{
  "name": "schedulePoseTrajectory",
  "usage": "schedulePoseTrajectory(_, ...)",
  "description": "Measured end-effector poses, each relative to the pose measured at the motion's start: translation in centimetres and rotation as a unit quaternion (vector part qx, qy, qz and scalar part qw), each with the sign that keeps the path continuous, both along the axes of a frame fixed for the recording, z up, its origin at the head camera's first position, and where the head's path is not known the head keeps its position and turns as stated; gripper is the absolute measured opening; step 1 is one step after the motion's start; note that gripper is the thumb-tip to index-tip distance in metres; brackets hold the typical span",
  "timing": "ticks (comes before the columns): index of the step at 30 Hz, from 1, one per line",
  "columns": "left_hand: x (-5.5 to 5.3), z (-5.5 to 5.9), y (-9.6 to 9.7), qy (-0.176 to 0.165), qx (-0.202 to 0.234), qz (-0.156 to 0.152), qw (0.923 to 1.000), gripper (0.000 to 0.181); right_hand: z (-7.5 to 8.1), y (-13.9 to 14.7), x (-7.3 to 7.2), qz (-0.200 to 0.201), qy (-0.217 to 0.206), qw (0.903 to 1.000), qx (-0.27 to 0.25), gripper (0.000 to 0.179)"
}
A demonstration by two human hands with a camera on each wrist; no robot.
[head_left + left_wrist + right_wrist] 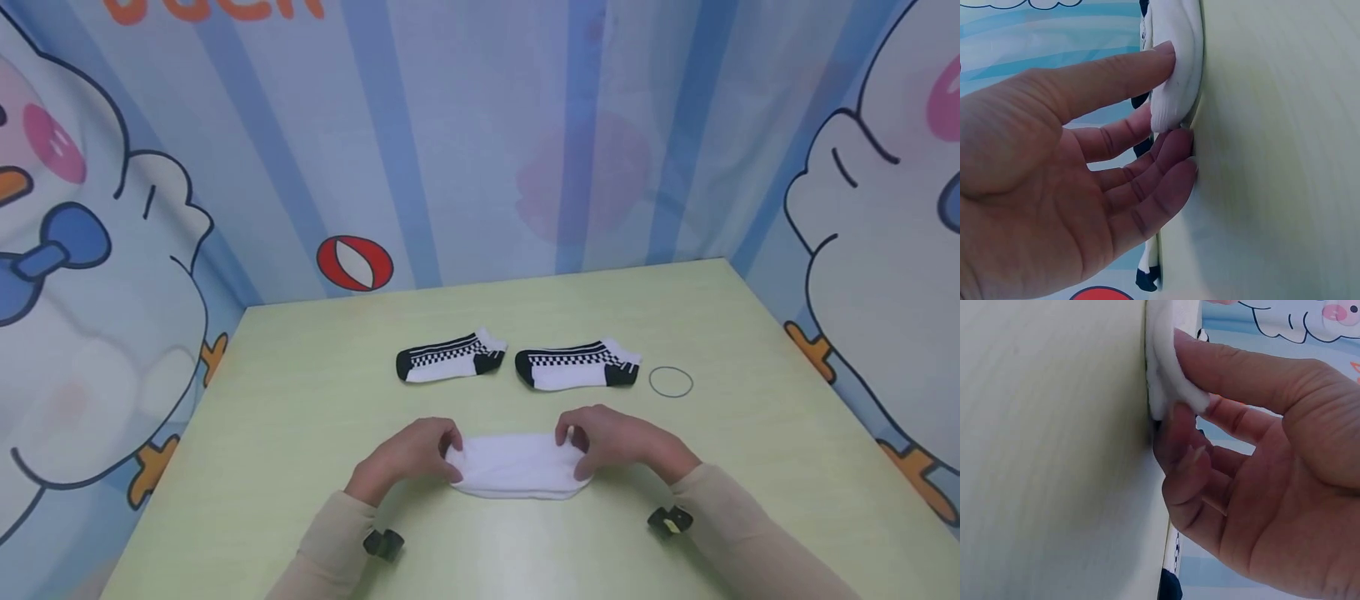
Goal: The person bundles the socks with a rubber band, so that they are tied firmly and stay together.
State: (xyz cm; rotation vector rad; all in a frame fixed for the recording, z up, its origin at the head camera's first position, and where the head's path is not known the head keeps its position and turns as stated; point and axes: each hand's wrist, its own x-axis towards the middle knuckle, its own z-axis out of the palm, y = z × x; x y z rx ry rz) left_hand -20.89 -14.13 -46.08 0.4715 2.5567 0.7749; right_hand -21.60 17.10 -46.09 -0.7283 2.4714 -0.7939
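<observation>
A pair of white socks (517,467) lies flat in layers on the table in front of me, lengthwise from left to right. My left hand (420,450) grips the left end. In the left wrist view its thumb (1141,72) presses on the ribbed white fabric (1175,81), and the other fingers curl at the end and underside. My right hand (618,440) pinches the opposite end, thumb on the near side. The right wrist view shows that end of the white fabric (1169,369) bent up between thumb and fingers.
Behind the hands lie two black-and-white checkered ankle socks, one on the left (450,358) and one on the right (577,367). A thin dark ring (671,382) lies right of them. Printed curtains (480,150) enclose the pale table (300,400) at the back and sides.
</observation>
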Motion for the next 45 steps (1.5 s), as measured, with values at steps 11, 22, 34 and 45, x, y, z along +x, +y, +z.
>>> schedulePoseTrajectory(11,-0.1,0.1,0.1,-0.004,-0.019,0.021,0.9996,0.031,-0.1,0.6,-0.7,0.009,0.002,0.9997,-0.024,0.028)
schedulePoseTrajectory(22,-0.6,-0.1,0.0,0.03,-0.02,0.036,0.9987,0.033,-0.1,0.5,-1.2,0.018,0.02,0.9996,-0.002,0.021)
schedulePoseTrajectory(34,-0.8,-0.4,-1.0,0.018,0.028,0.019,0.9993,0.029,0.0,0.4,-1.4,0.035,0.048,0.9982,-0.007,0.02)
schedulePoseTrajectory(45,-0.7,0.0,-2.3,0.016,0.056,0.036,0.9977,0.025,0.6,-0.1,-2.2,0.032,0.069,0.9971,0.007,0.019)
